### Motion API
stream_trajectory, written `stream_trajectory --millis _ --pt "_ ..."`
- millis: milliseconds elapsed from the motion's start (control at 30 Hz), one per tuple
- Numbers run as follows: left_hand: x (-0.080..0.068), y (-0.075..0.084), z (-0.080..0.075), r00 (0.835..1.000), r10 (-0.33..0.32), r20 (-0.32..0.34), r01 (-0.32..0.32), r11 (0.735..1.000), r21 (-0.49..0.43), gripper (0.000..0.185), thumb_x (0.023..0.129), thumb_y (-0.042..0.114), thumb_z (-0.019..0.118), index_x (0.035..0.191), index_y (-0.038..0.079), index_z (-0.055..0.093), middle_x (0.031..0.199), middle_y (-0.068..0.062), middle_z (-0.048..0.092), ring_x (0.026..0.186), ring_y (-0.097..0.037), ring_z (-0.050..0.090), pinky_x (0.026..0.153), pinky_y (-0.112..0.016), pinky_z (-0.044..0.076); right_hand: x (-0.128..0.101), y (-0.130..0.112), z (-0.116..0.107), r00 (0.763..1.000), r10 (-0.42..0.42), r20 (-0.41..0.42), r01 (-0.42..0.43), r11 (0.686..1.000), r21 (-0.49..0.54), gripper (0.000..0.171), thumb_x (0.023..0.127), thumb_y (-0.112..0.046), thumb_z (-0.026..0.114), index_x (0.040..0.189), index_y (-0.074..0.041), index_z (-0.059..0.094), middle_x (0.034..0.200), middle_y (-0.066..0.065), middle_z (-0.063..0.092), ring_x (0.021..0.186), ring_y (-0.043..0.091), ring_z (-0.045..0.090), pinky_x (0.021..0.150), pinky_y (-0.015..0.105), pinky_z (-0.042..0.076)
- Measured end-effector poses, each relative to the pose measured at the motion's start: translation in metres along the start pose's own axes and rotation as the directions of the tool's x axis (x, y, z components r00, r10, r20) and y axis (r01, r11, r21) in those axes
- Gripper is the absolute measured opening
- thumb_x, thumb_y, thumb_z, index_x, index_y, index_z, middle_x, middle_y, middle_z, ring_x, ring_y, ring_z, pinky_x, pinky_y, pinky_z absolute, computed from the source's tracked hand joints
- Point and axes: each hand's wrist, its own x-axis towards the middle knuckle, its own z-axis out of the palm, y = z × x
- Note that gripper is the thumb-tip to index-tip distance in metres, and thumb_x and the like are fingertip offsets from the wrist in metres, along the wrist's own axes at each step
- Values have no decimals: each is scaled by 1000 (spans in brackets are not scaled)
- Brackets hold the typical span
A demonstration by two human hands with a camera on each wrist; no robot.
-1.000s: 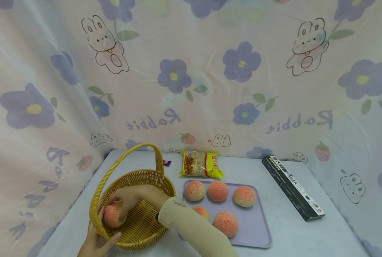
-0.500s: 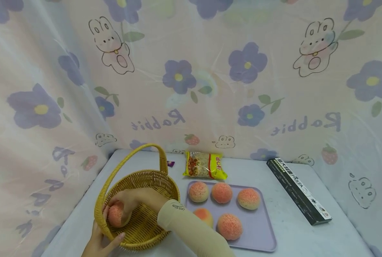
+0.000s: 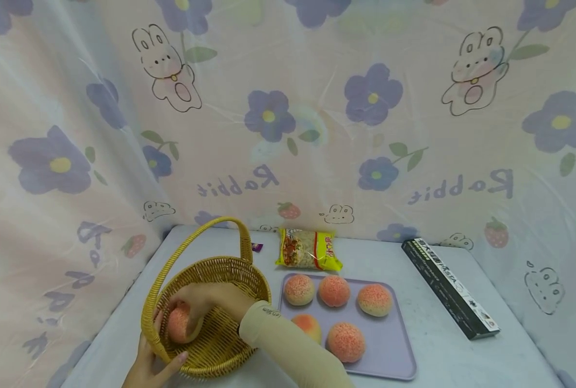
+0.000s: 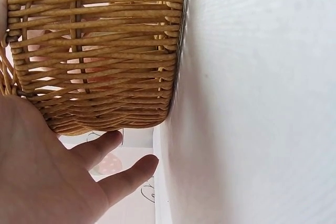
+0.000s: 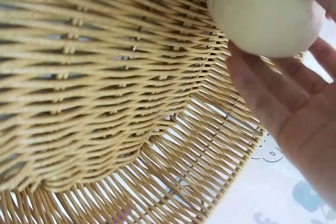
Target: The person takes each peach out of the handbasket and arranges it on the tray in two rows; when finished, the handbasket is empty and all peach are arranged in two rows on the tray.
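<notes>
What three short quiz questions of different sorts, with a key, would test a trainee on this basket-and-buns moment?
1. True or false: the right hand holds a pink bun inside the wicker basket.
2. How many buns lie on the lilac tray?
3. Multiple choice: the left hand is
A. on the tray
B. against the outside of the basket's near wall
C. gripping the basket's handle

Key
1. True. The fingers curl round the bun, low in the basket, by its left wall.
2. Five: three in the far row, two in the near row.
3. B. The left wrist view shows the palm beside the woven wall, fingers stretched out.
</notes>
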Motion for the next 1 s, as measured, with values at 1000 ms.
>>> stream_trajectory --millis 1000 --pt "1 -7 3 993 103 -54 -106 993 -51 107 91 17 74 161 18 -7 162 -13 -20 144 -53 -13 92 -85 16 -117 58 -64 942 -153 -298 258 899 354 59 83 -13 81 137 -10 57 127 1 58 104 7 59 82 22 53"
